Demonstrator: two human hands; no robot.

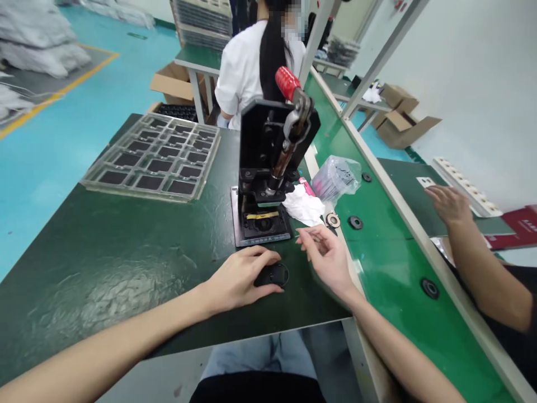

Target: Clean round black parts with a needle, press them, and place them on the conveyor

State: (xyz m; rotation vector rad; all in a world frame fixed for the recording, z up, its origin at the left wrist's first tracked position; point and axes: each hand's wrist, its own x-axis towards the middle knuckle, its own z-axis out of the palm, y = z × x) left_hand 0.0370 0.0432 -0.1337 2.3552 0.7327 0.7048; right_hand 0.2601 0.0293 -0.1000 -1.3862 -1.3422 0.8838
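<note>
The hand press [262, 151] is made of matt black metal, and its lever is capped by a glossy red plastic grip [287, 83]. To its left, a smooth clear plastic tray [151, 157] is laid on a glossy dark green bench mat [104, 268]. To its right, a crinkled clear plastic bag [336, 179] and a soft crumpled white wipe [304, 204] are seen, and a matt black plastic disc [277, 275] lies in front of it.

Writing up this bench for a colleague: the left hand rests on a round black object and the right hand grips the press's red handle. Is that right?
No: the right hand is not on the red handle; the head view shows it beside the press's base, pinching something thin. The left hand does rest on the round black object.
</note>
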